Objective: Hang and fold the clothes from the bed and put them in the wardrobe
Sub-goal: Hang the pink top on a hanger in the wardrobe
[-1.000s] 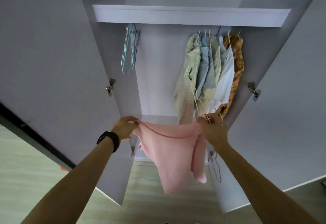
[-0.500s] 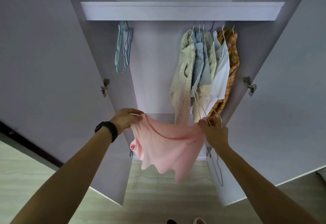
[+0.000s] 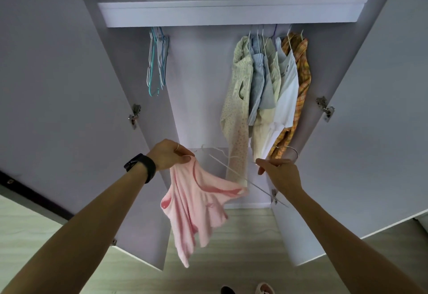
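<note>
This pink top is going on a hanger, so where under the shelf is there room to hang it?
The free stretch lies between the empty hangers at left and the floral garment, with bare back wall behind. The right end is crowded: hung clothes packed together up to the orange plaid shirt beside the side wall.

a single wide-angle view from the person's head, close before the open wardrobe [image 3: 196, 99] and facing into it, tilted a little down. the shelf [image 3: 231, 14] lies near the top edge, the floor [image 3: 243, 247] and shoe tips [image 3: 264, 289] at the bottom. both forearms run in from the lower corners to the left hand [image 3: 169, 155] and right hand [image 3: 280, 173] mid-frame, at arm's length. the lens splays the left door [image 3: 58, 85] and right door [image 3: 382, 120] outward.
</note>
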Action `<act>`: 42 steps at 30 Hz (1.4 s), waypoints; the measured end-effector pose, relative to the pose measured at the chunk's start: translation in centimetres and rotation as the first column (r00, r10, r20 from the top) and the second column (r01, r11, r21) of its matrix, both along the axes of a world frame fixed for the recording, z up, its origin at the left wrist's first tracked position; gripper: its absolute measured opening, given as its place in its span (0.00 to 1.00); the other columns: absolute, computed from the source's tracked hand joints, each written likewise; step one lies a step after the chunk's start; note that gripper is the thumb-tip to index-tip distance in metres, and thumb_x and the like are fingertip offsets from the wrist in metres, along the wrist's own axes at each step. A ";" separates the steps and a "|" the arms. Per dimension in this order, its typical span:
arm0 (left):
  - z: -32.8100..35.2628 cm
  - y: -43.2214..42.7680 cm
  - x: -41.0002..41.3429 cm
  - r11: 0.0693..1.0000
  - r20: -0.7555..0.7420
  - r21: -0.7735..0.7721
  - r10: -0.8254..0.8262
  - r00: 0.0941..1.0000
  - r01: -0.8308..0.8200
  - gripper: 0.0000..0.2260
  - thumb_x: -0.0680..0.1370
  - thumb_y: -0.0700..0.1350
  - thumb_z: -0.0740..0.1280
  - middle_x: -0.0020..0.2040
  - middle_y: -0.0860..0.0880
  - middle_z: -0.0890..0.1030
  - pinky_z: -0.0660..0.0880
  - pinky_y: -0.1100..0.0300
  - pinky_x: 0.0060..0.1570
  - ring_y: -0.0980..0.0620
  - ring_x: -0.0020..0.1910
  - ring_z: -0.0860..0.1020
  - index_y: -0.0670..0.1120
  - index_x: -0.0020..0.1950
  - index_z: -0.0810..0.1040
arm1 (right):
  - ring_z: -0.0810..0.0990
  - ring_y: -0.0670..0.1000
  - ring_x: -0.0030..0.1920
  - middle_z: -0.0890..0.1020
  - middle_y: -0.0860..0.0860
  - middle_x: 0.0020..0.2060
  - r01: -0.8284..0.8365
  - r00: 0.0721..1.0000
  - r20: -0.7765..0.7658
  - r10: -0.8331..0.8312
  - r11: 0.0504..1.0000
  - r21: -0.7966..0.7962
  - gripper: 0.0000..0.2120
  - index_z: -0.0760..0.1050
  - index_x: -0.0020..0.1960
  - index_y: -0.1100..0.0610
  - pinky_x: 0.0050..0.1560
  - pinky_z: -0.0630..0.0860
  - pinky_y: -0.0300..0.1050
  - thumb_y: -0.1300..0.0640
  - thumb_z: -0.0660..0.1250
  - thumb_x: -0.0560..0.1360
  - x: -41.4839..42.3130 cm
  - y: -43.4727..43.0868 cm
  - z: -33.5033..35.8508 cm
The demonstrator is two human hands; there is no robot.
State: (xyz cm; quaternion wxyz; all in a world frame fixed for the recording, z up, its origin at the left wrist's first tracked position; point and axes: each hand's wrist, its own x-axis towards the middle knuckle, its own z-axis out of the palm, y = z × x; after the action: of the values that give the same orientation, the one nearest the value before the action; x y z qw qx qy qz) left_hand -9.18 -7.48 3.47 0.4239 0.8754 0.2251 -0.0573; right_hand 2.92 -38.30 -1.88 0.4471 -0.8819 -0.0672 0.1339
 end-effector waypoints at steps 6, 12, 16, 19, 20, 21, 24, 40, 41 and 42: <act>0.3 0.9 0.3 0.996 0.005 0.090 -0.030 1.000 0.029 0.05 0.76 0.47 0.73 0.48 0.59 0.84 0.72 0.63 0.60 0.55 0.55 0.80 0.57 0.48 0.86 | 0.69 0.44 0.21 0.72 0.49 0.19 0.055 0.998 0.034 -0.057 0.997 0.055 0.18 0.79 0.26 0.54 0.31 0.68 0.41 0.50 0.70 0.73 -0.3 -1.4 -0.6; 1.7 0.6 0.3 0.995 0.040 0.093 -0.028 0.999 0.024 0.05 0.76 0.47 0.74 0.48 0.59 0.85 0.72 0.67 0.57 0.61 0.53 0.80 0.53 0.50 0.87 | 0.71 0.42 0.22 0.73 0.46 0.18 -0.012 0.999 0.034 0.012 1.000 -0.018 0.16 0.79 0.26 0.50 0.33 0.70 0.40 0.52 0.69 0.72 -0.8 -0.5 -0.3; 2.8 -0.1 0.3 0.996 0.062 0.081 -0.050 0.997 0.045 0.05 0.75 0.46 0.75 0.49 0.57 0.86 0.73 0.68 0.56 0.61 0.52 0.81 0.53 0.50 0.87 | 0.71 0.42 0.20 0.72 0.46 0.19 -0.029 0.998 0.051 0.029 0.999 -0.019 0.16 0.78 0.25 0.49 0.30 0.66 0.39 0.49 0.68 0.71 -1.1 0.8 0.3; 3.4 -0.7 0.4 0.995 0.074 0.082 -0.067 0.995 0.061 0.05 0.75 0.46 0.75 0.49 0.57 0.86 0.72 0.69 0.56 0.63 0.52 0.81 0.53 0.50 0.87 | 0.68 0.43 0.19 0.71 0.46 0.17 -0.040 0.998 0.045 0.038 0.998 0.038 0.17 0.77 0.24 0.50 0.29 0.66 0.39 0.50 0.69 0.70 -1.0 1.3 0.6; 3.6 -0.8 0.4 0.993 0.070 0.098 -0.075 0.995 0.068 0.05 0.75 0.47 0.75 0.49 0.58 0.86 0.71 0.73 0.53 0.64 0.51 0.80 0.53 0.50 0.87 | 0.67 0.43 0.19 0.70 0.46 0.17 -0.054 0.998 0.043 0.052 0.997 0.051 0.17 0.77 0.23 0.51 0.29 0.66 0.40 0.50 0.69 0.70 -1.0 1.4 0.7; 3.7 -1.0 0.5 0.989 0.064 0.125 -0.086 0.994 0.078 0.05 0.75 0.47 0.75 0.49 0.59 0.86 0.70 0.76 0.50 0.65 0.50 0.80 0.53 0.51 0.87 | 0.67 0.43 0.19 0.69 0.46 0.17 -0.071 0.997 0.040 0.068 0.996 0.063 0.17 0.76 0.23 0.52 0.30 0.67 0.40 0.51 0.68 0.70 -0.9 1.5 0.8; 4.0 -1.5 0.6 0.981 0.062 0.173 -0.105 0.993 0.093 0.06 0.76 0.48 0.74 0.50 0.58 0.85 0.68 0.81 0.46 0.66 0.49 0.79 0.52 0.52 0.87 | 0.67 0.43 0.19 0.70 0.46 0.17 -0.084 0.996 0.043 0.080 0.993 0.085 0.17 0.76 0.23 0.53 0.32 0.68 0.42 0.52 0.68 0.70 -0.6 1.7 1.4; 4.4 -4.4 2.0 0.811 -0.057 0.503 -0.312 0.948 0.297 0.08 0.79 0.50 0.70 0.54 0.58 0.85 0.76 0.60 0.57 0.56 0.53 0.81 0.57 0.56 0.85 | 0.70 0.43 0.22 0.75 0.48 0.20 -0.103 0.989 0.122 0.083 0.980 0.168 0.16 0.79 0.26 0.57 0.34 0.69 0.42 0.53 0.69 0.71 -1.6 4.4 4.7; 4.3 -4.5 1.9 0.782 -0.064 0.548 -0.313 0.948 0.296 0.08 0.79 0.51 0.69 0.55 0.58 0.84 0.75 0.61 0.56 0.55 0.54 0.81 0.58 0.57 0.85 | 0.70 0.43 0.22 0.75 0.47 0.20 -0.099 0.991 0.105 0.081 0.979 0.176 0.16 0.78 0.26 0.57 0.34 0.70 0.42 0.53 0.69 0.71 -1.5 4.2 4.6; 4.3 -4.5 1.8 0.752 -0.064 0.590 -0.318 0.946 0.293 0.09 0.79 0.52 0.68 0.56 0.58 0.84 0.75 0.61 0.55 0.54 0.55 0.81 0.58 0.58 0.84 | 0.70 0.43 0.21 0.74 0.46 0.20 -0.095 0.993 0.089 0.080 0.979 0.183 0.17 0.78 0.25 0.56 0.34 0.70 0.42 0.53 0.69 0.71 -1.4 4.1 4.6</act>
State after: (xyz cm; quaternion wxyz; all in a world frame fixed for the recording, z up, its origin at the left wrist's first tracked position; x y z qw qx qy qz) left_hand -7.36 -12.02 7.77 0.1188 0.9893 0.0770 -0.0351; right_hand 1.52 -34.22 2.74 0.5184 -0.8369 -0.1363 0.1104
